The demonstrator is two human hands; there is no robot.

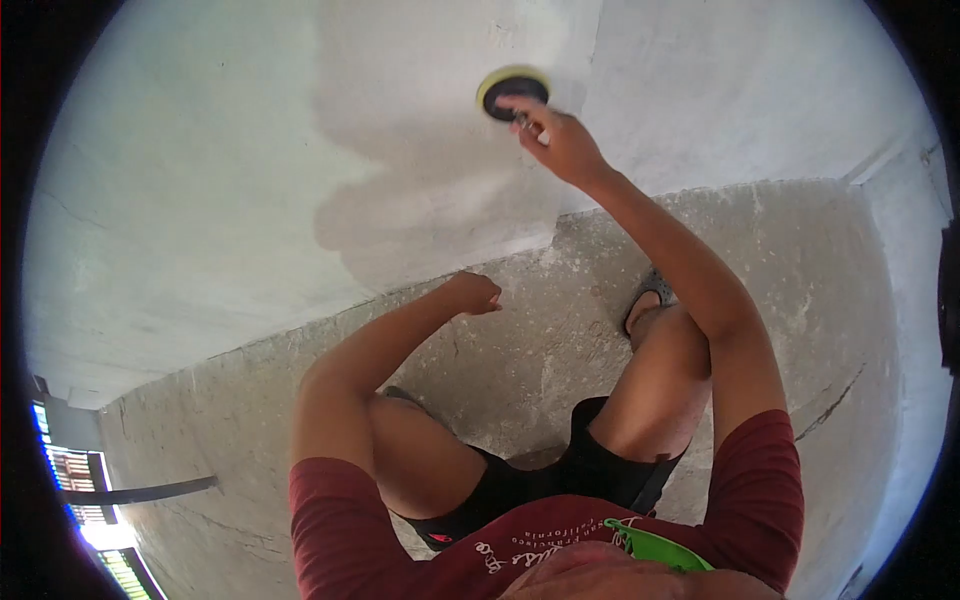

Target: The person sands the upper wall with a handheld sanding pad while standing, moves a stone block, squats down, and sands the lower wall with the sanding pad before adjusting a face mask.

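Note:
A round black sanding pad with a yellow rim (511,84) is against the pale wall (420,130). My right hand (556,138) is closed on the back of this pad, its arm stretched out to the wall; the pad and fingertips are slightly blurred. Lower down and to the left, my left hand (474,293) is curled into a loose fist near the foot of the wall. Nothing shows between its fingers. A shadow of my arm and body falls on the wall to the left of the pad.
Rough concrete floor (520,370) with white specks runs along the wall's base. My bent knees and a sandalled foot (650,300) are close to the wall. A dark strip (140,494) juts in at left, near bright window openings (80,480). Another wall (910,260) stands at right.

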